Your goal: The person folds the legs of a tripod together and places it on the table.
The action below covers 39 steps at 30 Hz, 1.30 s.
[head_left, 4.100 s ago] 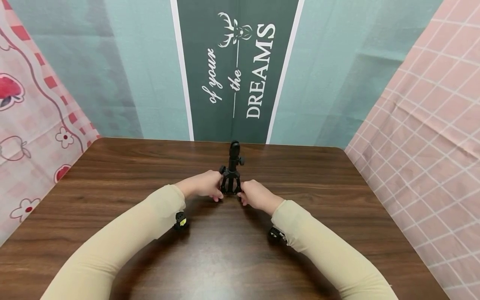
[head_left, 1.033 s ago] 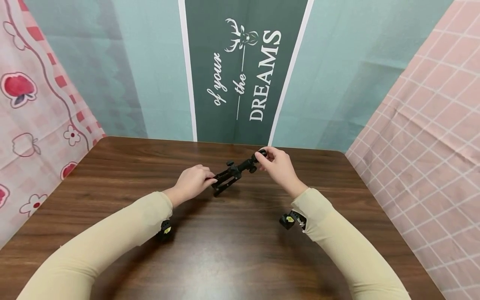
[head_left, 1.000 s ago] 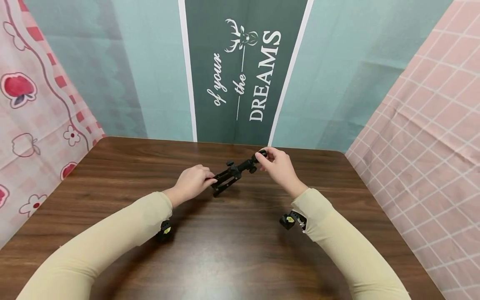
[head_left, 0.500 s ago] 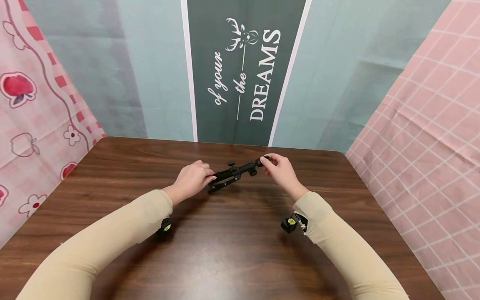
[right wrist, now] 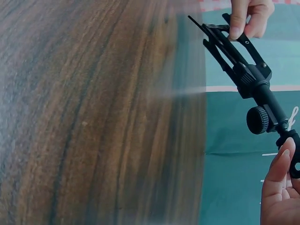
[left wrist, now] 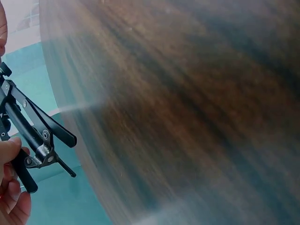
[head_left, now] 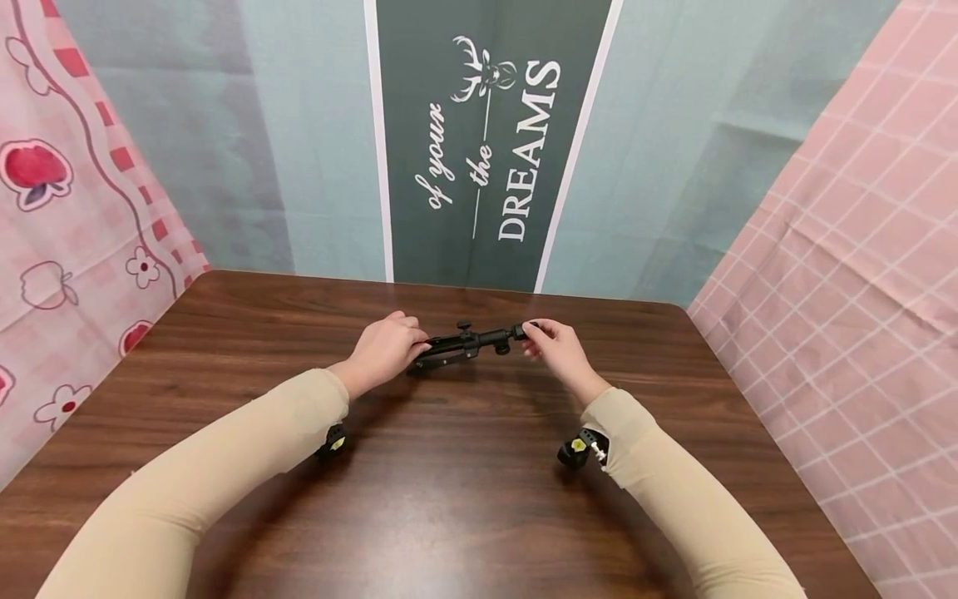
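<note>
A small black tripod [head_left: 490, 337] is held nearly level above the far half of the table, its legs toward the left and its head toward the right. My left hand [head_left: 385, 348] pinches one leg near its foot between thumb and fingers. In the left wrist view the tripod's legs [left wrist: 35, 133] stand slightly spread. My right hand [head_left: 560, 349] pinches the head end between thumb and fingers. A round knob [right wrist: 257, 120] sticks out from the column in the right wrist view. Fingers partly hide the head.
The brown wooden table [head_left: 449, 499] has its far edge just behind the tripod. A teal and dark green curtain [head_left: 486, 150] hangs beyond it. Pink cloths stand at both sides, and a small black camera [head_left: 575, 449] hangs under the right wrist.
Earlier the tripod stood upright with both hands at its legs; the right hand has since moved to its head. Over the last second the head end has dropped, bringing the tripod closer to level.
</note>
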{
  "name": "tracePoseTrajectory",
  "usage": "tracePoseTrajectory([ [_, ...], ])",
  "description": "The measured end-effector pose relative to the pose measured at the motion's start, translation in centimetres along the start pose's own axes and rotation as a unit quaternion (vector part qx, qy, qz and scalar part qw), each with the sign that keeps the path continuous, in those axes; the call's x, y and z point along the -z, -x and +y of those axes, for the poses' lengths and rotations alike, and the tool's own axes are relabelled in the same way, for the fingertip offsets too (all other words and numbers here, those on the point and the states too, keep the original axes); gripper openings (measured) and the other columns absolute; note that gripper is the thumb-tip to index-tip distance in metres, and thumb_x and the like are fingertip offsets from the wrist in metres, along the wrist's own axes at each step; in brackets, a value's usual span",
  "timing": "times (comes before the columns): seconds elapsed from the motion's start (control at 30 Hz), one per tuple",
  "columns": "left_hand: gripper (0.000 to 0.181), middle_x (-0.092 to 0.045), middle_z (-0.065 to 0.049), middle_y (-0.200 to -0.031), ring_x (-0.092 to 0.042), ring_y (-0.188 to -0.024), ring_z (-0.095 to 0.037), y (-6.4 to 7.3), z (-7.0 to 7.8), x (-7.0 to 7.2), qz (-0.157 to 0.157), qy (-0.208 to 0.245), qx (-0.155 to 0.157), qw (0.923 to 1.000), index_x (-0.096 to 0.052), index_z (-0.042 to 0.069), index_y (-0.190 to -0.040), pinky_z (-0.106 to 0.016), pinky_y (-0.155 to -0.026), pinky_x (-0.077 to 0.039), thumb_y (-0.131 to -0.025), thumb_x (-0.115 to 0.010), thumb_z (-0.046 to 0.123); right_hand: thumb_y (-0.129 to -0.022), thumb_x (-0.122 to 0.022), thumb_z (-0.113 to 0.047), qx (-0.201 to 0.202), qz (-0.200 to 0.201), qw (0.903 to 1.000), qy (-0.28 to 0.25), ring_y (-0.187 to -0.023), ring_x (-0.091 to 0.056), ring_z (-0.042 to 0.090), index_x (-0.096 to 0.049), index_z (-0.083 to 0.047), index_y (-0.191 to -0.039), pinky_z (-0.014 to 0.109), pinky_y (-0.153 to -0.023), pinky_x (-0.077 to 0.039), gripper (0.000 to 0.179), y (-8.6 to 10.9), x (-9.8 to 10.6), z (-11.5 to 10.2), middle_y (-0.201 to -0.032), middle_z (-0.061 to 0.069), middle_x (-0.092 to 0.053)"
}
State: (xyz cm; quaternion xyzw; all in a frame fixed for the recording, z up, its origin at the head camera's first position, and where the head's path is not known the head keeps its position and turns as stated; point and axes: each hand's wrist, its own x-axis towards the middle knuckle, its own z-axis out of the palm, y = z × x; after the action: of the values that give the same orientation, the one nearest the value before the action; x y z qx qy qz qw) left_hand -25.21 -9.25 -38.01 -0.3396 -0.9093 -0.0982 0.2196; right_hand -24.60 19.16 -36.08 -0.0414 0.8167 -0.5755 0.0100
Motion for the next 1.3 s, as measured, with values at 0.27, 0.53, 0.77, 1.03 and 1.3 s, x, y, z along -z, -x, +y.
tracePoseTrajectory([
  [0.27,0.011,-0.049,0.002,-0.066,-0.044,-0.066,-0.016,-0.8,-0.2,0.0,-0.022,-0.016,0.011,0.9996,-0.075,0.011,-0.082,-0.028,-0.058,-0.043,-0.086,-0.069,0.020,-0.097,-0.051,-0.020,-0.028,0.004,0.9992,-0.030,-0.065,-0.059,0.008,-0.057,0.007,-0.113,0.029,-0.065,-0.050,0.032,-0.4,-0.2,1.0,-0.088,0.020,-0.061],
  [0.53,0.011,-0.048,0.002,-0.065,-0.043,-0.066,-0.016,-1.2,-0.3,-0.1,-0.026,-0.029,0.008,0.9992,-0.074,0.012,-0.079,-0.028,-0.059,-0.042,-0.085,-0.070,0.020,-0.098,-0.049,-0.024,-0.051,-0.007,0.9982,-0.030,-0.069,-0.058,0.010,-0.056,0.005,-0.116,0.026,-0.064,-0.048,0.035,-0.6,-0.1,1.5,-0.089,0.015,-0.062],
  [0.77,0.010,-0.048,0.002,-0.067,-0.043,-0.066,-0.017,-1.3,-0.5,-0.2,-0.035,-0.033,0.019,0.9987,-0.074,0.013,-0.079,-0.028,-0.059,-0.043,-0.085,-0.069,0.019,-0.098,-0.049,-0.028,-0.062,-0.011,0.9980,-0.011,-0.069,-0.058,0.009,-0.056,0.003,-0.118,0.031,-0.070,-0.050,0.037,-0.9,-0.3,2.1,-0.096,0.018,-0.059],
  [1.03,0.010,-0.049,0.001,-0.068,-0.044,-0.068,-0.017,-1.6,-0.8,-0.6,-0.048,-0.041,0.018,0.9978,-0.074,0.013,-0.079,-0.030,-0.061,-0.045,-0.085,-0.069,0.018,-0.099,-0.047,-0.027,-0.075,-0.009,0.9971,0.005,-0.069,-0.057,0.009,-0.055,0.003,-0.122,0.037,-0.076,-0.050,0.038,-1.1,-0.6,2.5,-0.100,0.021,-0.056],
  [1.3,0.010,-0.049,0.002,-0.067,-0.045,-0.068,-0.017,-2.3,-1.1,-1.0,-0.077,-0.051,0.020,0.9955,-0.075,0.013,-0.078,-0.029,-0.061,-0.045,-0.085,-0.069,0.019,-0.101,-0.043,-0.025,-0.095,-0.012,0.9954,-0.002,-0.067,-0.055,0.007,-0.049,0.005,-0.128,0.021,-0.062,-0.047,0.041,-1.7,-0.9,3.4,-0.103,0.022,-0.055],
])
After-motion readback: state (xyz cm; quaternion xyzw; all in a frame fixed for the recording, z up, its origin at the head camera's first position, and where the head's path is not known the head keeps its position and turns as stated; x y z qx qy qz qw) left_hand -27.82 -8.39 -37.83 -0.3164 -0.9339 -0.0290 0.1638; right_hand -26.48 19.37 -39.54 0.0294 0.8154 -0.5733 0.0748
